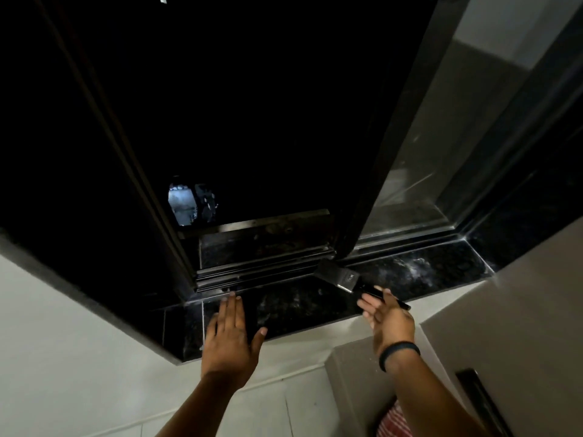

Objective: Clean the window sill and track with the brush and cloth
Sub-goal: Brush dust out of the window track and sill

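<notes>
so, starting at the left: the left hand point(232, 329) lies flat and spread wide on the dark stone sill point(293, 307), palm down, holding nothing, its fingertips reaching just short of the track point(262, 269) that runs across beyond them. that reads as a bracing hand, and it seems best kept planted there so the body stays steady while the other arm works.

past its thumb the sill shows pale dusty smears, and the track's ridged channels sit just beyond, dark and hard to read for dirt.

further right, the right hand point(386, 313) has the brush point(342, 277) by its handle, though the fingers look loosely splayed, so i cannot tell how firm the hold is. the bristle end points ahead and to the left of that hand, meeting the near edge of the track at the foot of the sliding frame point(378, 171). a firmer grip would likely help, then short strokes along the channel, pulling grit toward the open sill.

no cloth shows for certain; a striped fabric point(394, 421) below the right wrist may be it.
</notes>
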